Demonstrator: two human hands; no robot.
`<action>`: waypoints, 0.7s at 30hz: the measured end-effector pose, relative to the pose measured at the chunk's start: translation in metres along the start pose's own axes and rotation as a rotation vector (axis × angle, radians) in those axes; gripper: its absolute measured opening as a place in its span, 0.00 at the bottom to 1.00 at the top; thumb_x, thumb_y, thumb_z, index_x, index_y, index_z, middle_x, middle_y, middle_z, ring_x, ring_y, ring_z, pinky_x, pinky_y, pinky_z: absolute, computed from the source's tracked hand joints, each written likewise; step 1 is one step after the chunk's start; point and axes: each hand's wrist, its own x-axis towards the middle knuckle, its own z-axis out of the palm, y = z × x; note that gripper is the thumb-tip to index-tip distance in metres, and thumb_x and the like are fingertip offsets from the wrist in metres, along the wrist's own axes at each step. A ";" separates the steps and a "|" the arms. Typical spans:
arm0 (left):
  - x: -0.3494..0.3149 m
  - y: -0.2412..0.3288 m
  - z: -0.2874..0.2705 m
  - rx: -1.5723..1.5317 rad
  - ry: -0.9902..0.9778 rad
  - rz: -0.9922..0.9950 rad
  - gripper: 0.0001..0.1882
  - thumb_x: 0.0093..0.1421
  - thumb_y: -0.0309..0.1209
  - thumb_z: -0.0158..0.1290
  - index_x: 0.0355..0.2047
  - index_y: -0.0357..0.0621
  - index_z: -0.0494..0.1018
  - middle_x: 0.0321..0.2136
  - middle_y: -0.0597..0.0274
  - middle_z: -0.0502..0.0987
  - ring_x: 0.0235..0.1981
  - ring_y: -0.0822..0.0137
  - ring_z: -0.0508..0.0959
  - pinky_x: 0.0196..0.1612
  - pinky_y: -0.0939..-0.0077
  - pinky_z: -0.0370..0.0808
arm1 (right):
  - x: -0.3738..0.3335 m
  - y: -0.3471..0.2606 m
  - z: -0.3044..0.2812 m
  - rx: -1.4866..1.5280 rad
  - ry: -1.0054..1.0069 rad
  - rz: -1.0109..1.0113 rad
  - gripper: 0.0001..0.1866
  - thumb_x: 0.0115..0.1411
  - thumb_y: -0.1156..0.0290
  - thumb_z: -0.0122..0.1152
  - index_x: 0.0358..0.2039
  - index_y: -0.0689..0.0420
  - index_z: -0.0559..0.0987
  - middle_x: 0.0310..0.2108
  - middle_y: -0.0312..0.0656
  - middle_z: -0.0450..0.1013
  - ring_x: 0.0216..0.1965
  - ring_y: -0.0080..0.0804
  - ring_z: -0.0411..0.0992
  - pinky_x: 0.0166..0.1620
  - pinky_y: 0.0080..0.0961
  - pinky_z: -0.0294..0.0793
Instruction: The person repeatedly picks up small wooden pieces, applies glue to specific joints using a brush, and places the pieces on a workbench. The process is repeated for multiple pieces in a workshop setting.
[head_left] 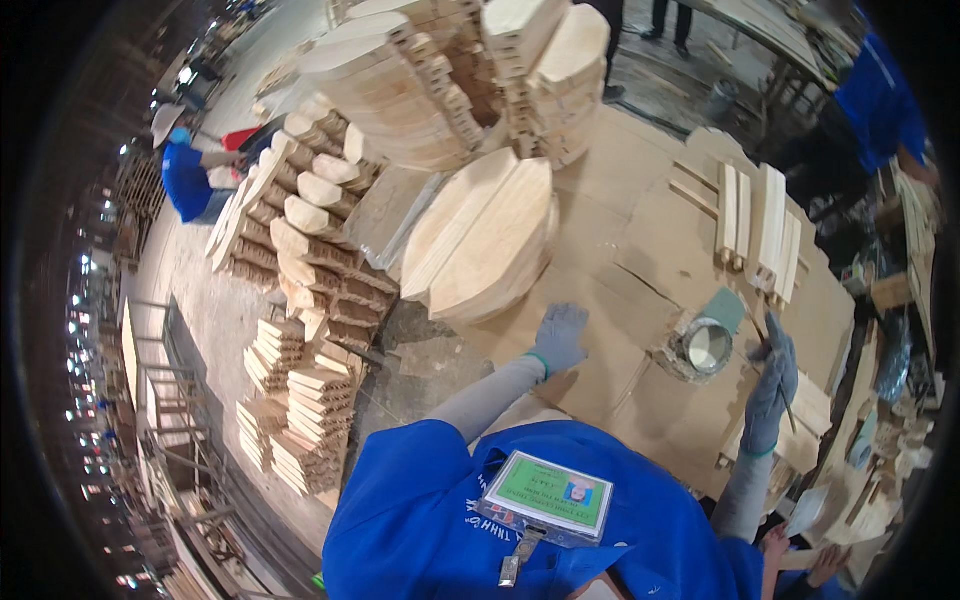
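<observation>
My left hand [560,338], in a grey glove, hangs over the cardboard-covered table [600,250] with nothing in it and its fingers loosely stretched. It is nearest to a stack of pale wooden panels [480,235] with pointed ends, split down the middle by a groove. My right hand [770,390], gloved alike, is raised at the right with a thin stick [791,415] between its fingers; whether the stick ends in a brush I cannot tell. Left of that hand stands a messy round pot [706,346] holding whitish stuff, with a grey-green piece [724,308] against its rim.
Narrow wooden strips [768,230] lie across thin sticks at the far right of the table. Tall stacks of wooden panels [385,85] rise at the back. Piles of cut wooden pieces [315,400] stand at the left. Co-workers in blue [185,180] are at both sides.
</observation>
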 end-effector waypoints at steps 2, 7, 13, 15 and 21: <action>-0.020 0.005 -0.027 0.010 0.271 0.088 0.43 0.43 0.42 0.59 0.58 0.37 0.58 0.60 0.37 0.50 0.61 0.36 0.50 0.62 0.43 0.46 | -0.015 0.000 0.009 0.010 0.053 0.084 0.20 0.66 0.66 0.40 0.51 0.67 0.72 0.25 0.38 0.66 0.29 0.24 0.64 0.34 0.22 0.65; -0.088 -0.010 -0.107 0.145 0.777 -0.157 0.45 0.43 0.46 0.58 0.60 0.39 0.55 0.60 0.37 0.49 0.62 0.35 0.46 0.64 0.43 0.40 | -0.038 -0.012 0.060 0.104 0.089 0.152 0.16 0.64 0.72 0.46 0.49 0.66 0.73 0.25 0.36 0.69 0.29 0.24 0.67 0.37 0.22 0.68; -0.093 -0.058 -0.115 0.049 0.779 -0.593 0.48 0.44 0.48 0.58 0.62 0.40 0.51 0.62 0.34 0.42 0.63 0.34 0.43 0.61 0.39 0.44 | -0.023 -0.070 0.125 0.119 -0.138 0.150 0.15 0.62 0.72 0.50 0.46 0.68 0.74 0.29 0.40 0.71 0.31 0.26 0.68 0.38 0.23 0.69; -0.089 -0.055 -0.110 0.004 0.724 -0.618 0.46 0.47 0.49 0.56 0.62 0.42 0.52 0.63 0.37 0.43 0.63 0.35 0.44 0.60 0.39 0.46 | -0.014 -0.070 0.136 0.119 -0.190 0.098 0.15 0.63 0.72 0.50 0.46 0.68 0.74 0.29 0.41 0.71 0.32 0.27 0.68 0.38 0.24 0.69; -0.098 -0.024 -0.147 0.193 0.399 -0.573 0.41 0.50 0.50 0.52 0.62 0.49 0.54 0.62 0.45 0.50 0.61 0.41 0.50 0.58 0.43 0.50 | 0.000 -0.052 0.140 0.143 -0.189 0.029 0.17 0.62 0.71 0.49 0.48 0.69 0.72 0.31 0.43 0.72 0.34 0.28 0.69 0.40 0.25 0.70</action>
